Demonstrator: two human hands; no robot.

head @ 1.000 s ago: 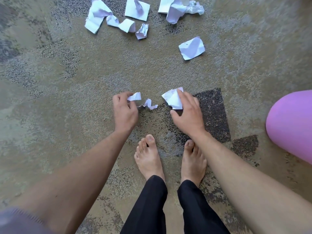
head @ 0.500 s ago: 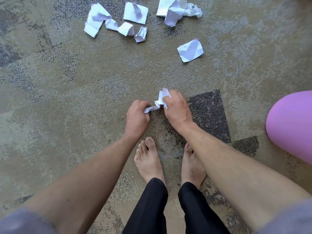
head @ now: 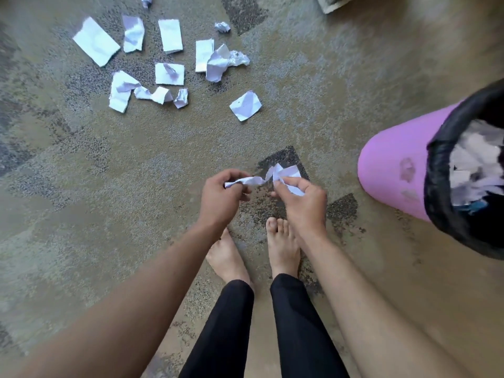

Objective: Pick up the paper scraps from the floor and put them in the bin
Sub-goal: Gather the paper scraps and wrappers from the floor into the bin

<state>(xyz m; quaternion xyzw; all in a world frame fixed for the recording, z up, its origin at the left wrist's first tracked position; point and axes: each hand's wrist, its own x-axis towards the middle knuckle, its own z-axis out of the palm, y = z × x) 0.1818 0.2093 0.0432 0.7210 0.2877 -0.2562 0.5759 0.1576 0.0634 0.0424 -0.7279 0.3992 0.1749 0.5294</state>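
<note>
My left hand (head: 219, 196) pinches one end of a twisted white paper scrap (head: 252, 180). My right hand (head: 302, 199) grips crumpled white scraps (head: 286, 175) joined to the other end. Both hands hover just above the carpet in front of my bare feet. The purple bin (head: 392, 178) with a black liner stands to the right, with white paper inside it. Several more white scraps (head: 169, 73) lie on the carpet ahead to the left, and one square scrap (head: 245, 105) lies nearer.
My bare feet (head: 282, 246) and black-trousered legs stand just behind the hands. A patterned beige and grey carpet (head: 109, 186) covers the floor. A pale object's corner (head: 331, 4) shows at the top edge.
Both hands have lifted off the carpet with their scraps and shifted right. My view has risen, so more scraps and the bin's open top now show.
</note>
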